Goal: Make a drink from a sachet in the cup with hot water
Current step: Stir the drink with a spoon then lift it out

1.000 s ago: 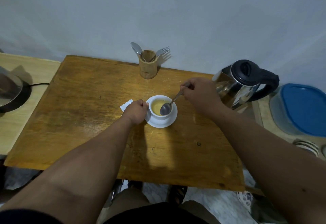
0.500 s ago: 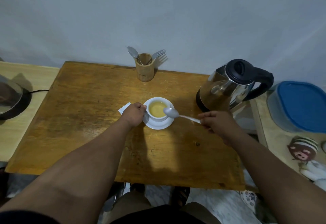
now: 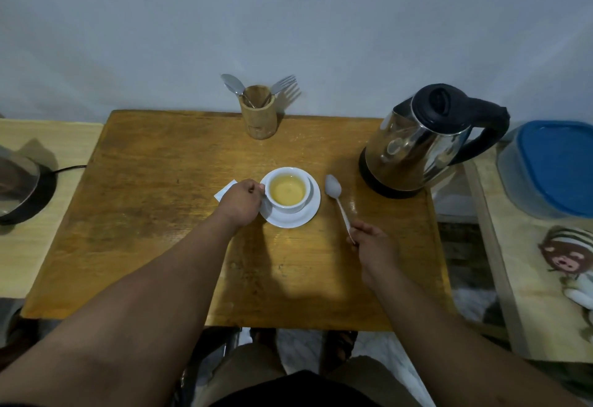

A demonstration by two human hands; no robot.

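Note:
A white cup full of pale yellow drink stands on a white saucer in the middle of the wooden table. My left hand grips the cup at its left side. A white sachet peeks out from behind that hand. My right hand pinches the handle end of a metal spoon, whose bowl lies low over the table to the right of the saucer. A steel kettle with a black lid and handle stands at the table's right.
A wooden holder with a spoon and a fork stands at the back edge. A pan sits on the left counter. A blue-lidded container and a soft toy lie on the right surface.
My right hand lifted the spoon out of the cup and carried it right and down beside the saucer. My left hand stayed on the cup.

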